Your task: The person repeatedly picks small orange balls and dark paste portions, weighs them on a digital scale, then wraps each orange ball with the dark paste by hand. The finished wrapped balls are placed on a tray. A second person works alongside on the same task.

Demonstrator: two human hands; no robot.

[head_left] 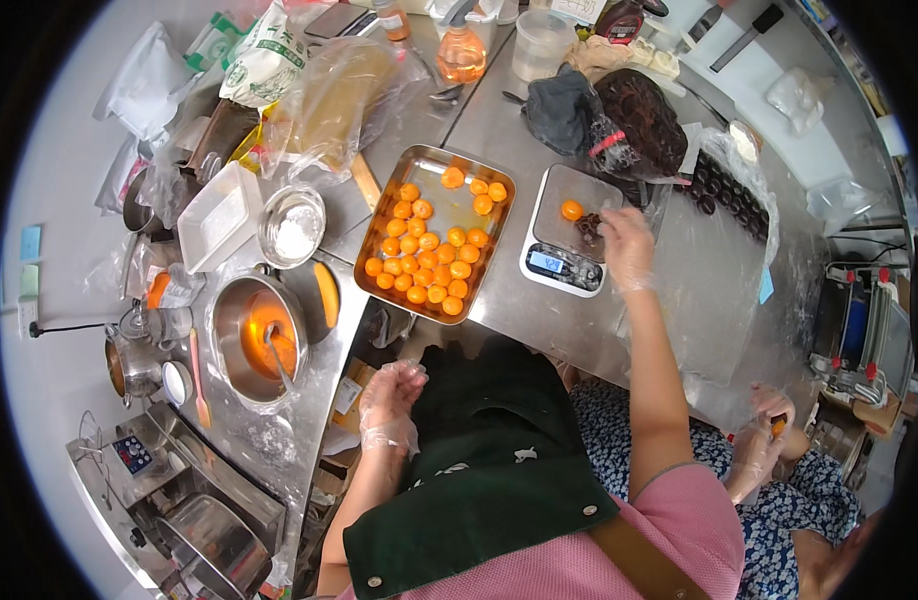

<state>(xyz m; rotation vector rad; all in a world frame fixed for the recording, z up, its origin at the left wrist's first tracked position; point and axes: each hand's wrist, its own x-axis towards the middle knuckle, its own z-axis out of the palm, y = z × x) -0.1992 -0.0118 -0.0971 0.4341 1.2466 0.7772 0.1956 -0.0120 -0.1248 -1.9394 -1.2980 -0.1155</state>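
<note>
My right hand point(629, 246), in a clear plastic glove, reaches over a digital kitchen scale point(577, 268). Its fingers are closed at the tips on a crumbly lump of dark filling paste point(589, 228), which lies on the scale's plate. Beside the lump sits one egg yolk point(572, 210). My left hand point(392, 402), also gloved, hangs near the apron, below the tray, with its fingers curled in; their inside is hidden. A metal tray point(392, 160) with many round orange yolks point(423, 246) stands left of the scale.
A steel pot point(222, 345) with orange liquid and a ladle stands at left, near a bowl of white powder point(295, 226). A dark paste mass point(641, 120) and rows of dark balls point(731, 190) lie at right. A co-worker's gloved hand point(764, 440) holds something orange.
</note>
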